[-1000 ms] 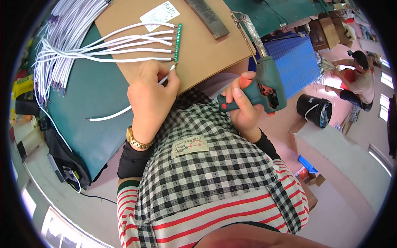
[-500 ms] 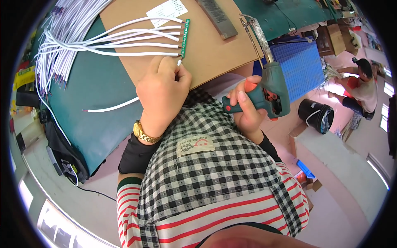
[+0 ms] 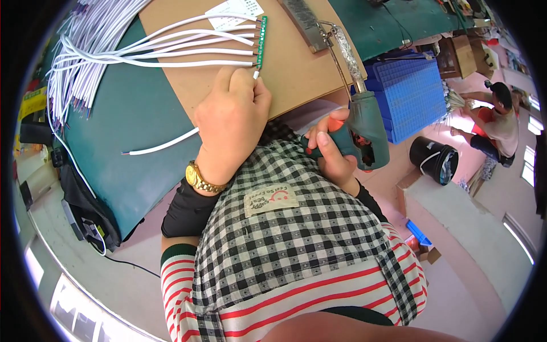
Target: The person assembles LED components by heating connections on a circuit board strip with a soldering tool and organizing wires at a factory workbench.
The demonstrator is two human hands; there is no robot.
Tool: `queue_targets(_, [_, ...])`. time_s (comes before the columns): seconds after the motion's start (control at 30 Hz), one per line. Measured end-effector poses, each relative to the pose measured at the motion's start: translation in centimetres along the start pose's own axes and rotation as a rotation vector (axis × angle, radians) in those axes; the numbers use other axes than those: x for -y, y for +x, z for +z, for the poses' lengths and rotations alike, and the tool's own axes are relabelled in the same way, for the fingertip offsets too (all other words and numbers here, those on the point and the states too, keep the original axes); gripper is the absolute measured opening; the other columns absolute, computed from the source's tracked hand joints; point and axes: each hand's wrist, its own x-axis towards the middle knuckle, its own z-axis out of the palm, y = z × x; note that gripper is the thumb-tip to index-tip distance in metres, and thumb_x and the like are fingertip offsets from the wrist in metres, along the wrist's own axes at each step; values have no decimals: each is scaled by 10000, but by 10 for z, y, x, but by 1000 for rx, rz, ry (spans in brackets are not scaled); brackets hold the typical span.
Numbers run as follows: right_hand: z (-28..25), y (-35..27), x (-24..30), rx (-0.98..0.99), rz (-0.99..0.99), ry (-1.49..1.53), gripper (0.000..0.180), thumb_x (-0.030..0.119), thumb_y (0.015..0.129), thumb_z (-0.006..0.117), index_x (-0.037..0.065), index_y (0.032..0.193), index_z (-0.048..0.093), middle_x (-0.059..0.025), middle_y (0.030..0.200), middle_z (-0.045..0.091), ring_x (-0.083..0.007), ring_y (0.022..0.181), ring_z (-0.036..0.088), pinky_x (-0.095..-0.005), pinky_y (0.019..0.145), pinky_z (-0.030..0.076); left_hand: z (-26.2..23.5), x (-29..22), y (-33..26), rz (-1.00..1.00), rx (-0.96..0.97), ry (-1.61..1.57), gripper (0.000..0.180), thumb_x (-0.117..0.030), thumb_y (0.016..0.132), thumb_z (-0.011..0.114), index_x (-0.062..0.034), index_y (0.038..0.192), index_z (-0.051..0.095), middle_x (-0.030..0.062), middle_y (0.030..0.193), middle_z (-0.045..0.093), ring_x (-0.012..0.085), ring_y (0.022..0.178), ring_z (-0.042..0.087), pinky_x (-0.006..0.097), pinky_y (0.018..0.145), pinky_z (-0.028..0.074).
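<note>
My left hand [image 3: 232, 117] is closed in a pinch on a white cable [image 3: 165, 143]. The cable's short end pokes out past my fingers, close to the lower end of a narrow green circuit board [image 3: 262, 43]. Its other end, with bared wires, trails to the left. Several white cables run from the board's left edge across the cardboard. My right hand [image 3: 331, 151] grips the handle of a dark green soldering gun [image 3: 369, 117] with an orange trigger. The gun's thin metal tip points up over the cardboard, apart from the board.
Brown cardboard [image 3: 307, 77] lies on the green tabletop [image 3: 108, 171]. A dark metal bar [image 3: 302, 23] and a printed white sheet [image 3: 250, 7] rest on it. White cables are heaped at the far left. Blue crates [image 3: 407, 94], a black bucket [image 3: 436, 162] and a seated person are to the right.
My left hand, the cable and the circuit board have shifted slightly up and right. The soldering gun in my right hand has moved a little left.
</note>
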Motion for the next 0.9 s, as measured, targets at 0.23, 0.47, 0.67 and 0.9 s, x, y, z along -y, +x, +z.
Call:
queue_targets(0.23, [1, 1, 2, 5, -8, -40, 389, 14, 836, 540, 66, 1194, 395, -54, 748, 507, -153, 662, 523, -351, 698, 457, 7, 4, 7, 143, -30, 54, 91, -88, 737, 638, -80, 730, 548, 32, 886, 572, 223, 525, 569, 310, 428, 437])
queue_targets(0.47, [-2, 0, -1, 63, -26, -34, 388, 16, 841, 544, 69, 1196, 398, -56, 744, 511, -151, 660, 527, -346, 692, 457, 1, -4, 10, 125, 86, 215, 103, -86, 715, 640, -88, 725, 538, 42, 841, 556, 224, 508, 554, 313, 436, 438])
queue_targets(0.67, [-1, -1, 0, 34, -13, -12, 391, 13, 840, 551, 72, 1195, 399, -59, 745, 516, -149, 656, 529, -345, 688, 456, 1, 0, 8, 109, -1, 117, 108, -73, 704, 632, -84, 717, 526, 45, 822, 559, 240, 507, 552, 317, 437, 434])
queue_targets(0.9, [-9, -3, -9, 71, -34, -12, 375, 1, 850, 536, 75, 1189, 394, -54, 753, 517, -141, 655, 526, -334, 695, 455, 7, 5, 8, 168, -14, 142, 136, -70, 705, 636, -88, 702, 501, 45, 782, 536, 237, 490, 535, 322, 428, 414])
